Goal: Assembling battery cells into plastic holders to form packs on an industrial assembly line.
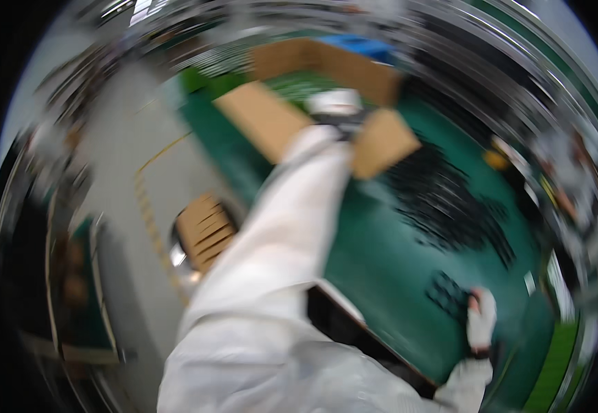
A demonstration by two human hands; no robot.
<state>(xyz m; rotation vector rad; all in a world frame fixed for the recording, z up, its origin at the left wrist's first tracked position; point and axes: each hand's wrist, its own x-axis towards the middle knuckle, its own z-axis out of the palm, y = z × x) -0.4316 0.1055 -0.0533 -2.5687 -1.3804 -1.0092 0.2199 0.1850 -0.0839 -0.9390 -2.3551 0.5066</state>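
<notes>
My left arm, in a white sleeve, reaches far forward to an open cardboard box. White-gloved and smeared by motion, my left hand is over the box opening, above green contents. Something dark crosses at its wrist; I cannot make out whether it is a band or a held piece. Lower right, my right hand in a white glove with a reddish fingertip patch is at the edge of a small cluster of black pieces. Its fingers are too blurred to show a grip. A larger heap of thin black pieces lies beyond.
The green table runs diagonally below both hands. Behind the box is a blue object. Left of the table, a round stool with a slatted brown top stands on the grey floor. Another person is blurred at the right.
</notes>
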